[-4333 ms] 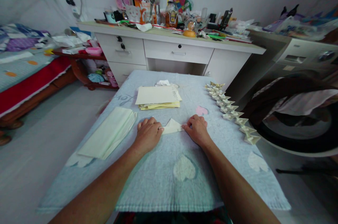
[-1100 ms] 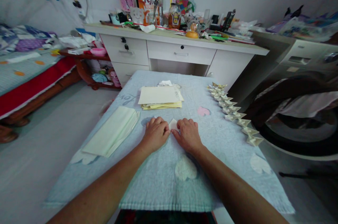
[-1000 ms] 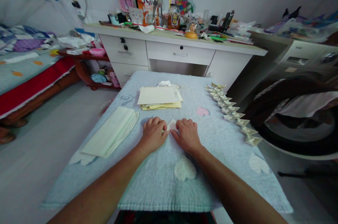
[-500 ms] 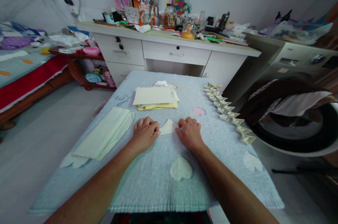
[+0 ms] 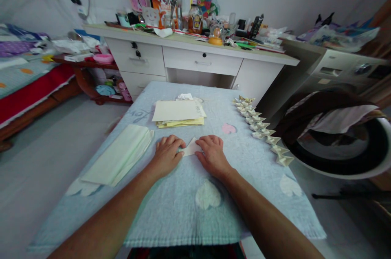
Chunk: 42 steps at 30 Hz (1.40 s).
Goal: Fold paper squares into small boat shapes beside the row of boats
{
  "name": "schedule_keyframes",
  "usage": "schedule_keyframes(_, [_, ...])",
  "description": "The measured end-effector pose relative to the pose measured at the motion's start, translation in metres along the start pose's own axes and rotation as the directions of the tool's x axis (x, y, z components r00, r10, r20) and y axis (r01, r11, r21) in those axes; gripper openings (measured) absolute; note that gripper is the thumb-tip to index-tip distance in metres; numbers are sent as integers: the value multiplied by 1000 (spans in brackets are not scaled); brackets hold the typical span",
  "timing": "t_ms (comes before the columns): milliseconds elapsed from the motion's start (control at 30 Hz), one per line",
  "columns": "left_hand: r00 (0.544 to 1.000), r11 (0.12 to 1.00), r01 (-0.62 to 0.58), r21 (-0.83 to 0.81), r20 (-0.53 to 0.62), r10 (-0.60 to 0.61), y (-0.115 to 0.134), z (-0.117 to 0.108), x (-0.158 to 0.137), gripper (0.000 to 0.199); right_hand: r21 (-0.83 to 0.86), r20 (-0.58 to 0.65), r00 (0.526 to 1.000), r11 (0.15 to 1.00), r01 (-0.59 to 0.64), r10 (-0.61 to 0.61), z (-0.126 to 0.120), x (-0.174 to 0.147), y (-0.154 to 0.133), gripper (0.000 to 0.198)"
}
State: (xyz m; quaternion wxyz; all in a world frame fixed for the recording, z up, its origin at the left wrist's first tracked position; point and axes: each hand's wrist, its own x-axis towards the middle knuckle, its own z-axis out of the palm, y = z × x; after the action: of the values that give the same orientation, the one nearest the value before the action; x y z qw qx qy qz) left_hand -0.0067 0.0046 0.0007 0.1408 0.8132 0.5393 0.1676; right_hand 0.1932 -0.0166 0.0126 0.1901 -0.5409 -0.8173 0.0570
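A small folded piece of cream paper (image 5: 190,148) lies on the cloth-covered table (image 5: 171,210), between my two hands. My left hand (image 5: 168,151) has its thumb and curled fingers closed at the paper's left end. Over the right end rests my right hand (image 5: 212,153), fingers bent, thumb against the paper's lower edge. Both hands hide parts of the sheet. Beyond them sits a stack of cream and yellow paper (image 5: 175,110). Left of my left hand is a pile of long pale sheets (image 5: 117,155).
Several folded paper boats (image 5: 262,132) stand in a row along the table's right side. Crumpled white paper (image 5: 184,96) lies behind the stack. A cluttered white desk (image 5: 201,53) is at the back, a washing machine (image 5: 339,71) at the right, a bed (image 5: 33,88) at the left.
My right hand has shifted left along the folded paper, covering more of its right end. The left hand stays at the left end. The whole view has shifted slightly.
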Motion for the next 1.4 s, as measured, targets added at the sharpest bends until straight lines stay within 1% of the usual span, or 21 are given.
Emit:
schedule_keyframes(200, [1000, 999, -7, -49, -12, 6, 2, 0, 4, 17, -17, 52, 998, 999, -34, 35, 6, 4, 0, 31])
schedule_keyframes(400, [999, 999, 36, 11, -32, -35, 4, 3, 6, 19, 5, 55, 997, 999, -52, 52, 6, 5, 1, 27])
schedule_keyframes(467, [998, 999, 47, 11, -34, -47, 5, 3, 7, 19, 18, 52, 997, 998, -58, 57, 7, 5, 1, 24])
schedule_keyframes(600, [998, 999, 48, -14, -41, -49, 4, 4, 7, 18, 68, 53, 993, 992, -110, 106, 7, 7, 4, 19])
schedule_keyframes(800, [997, 999, 45, -22, -55, -46, 1, 9, 8, 19, 99, 185, 977, 988, -122, 102, 0, 21, 14, 10])
schedule_keyframes(933, [998, 999, 33, -21, -60, -34, 0, 9, 8, 20, 64, 222, 967, 987, -144, 127, -1, 30, 16, 9])
schedule_keyframes(1200, [998, 999, 35, -5, -53, -35, 2, 8, 8, 17, 78, 169, 976, 985, -155, 140, 4, 26, 13, 8])
schedule_keyframes(1400, [998, 999, 40, 20, -49, -39, 5, 6, 7, 16, 12, 118, 983, 990, -142, 140, 5, 21, 5, 10])
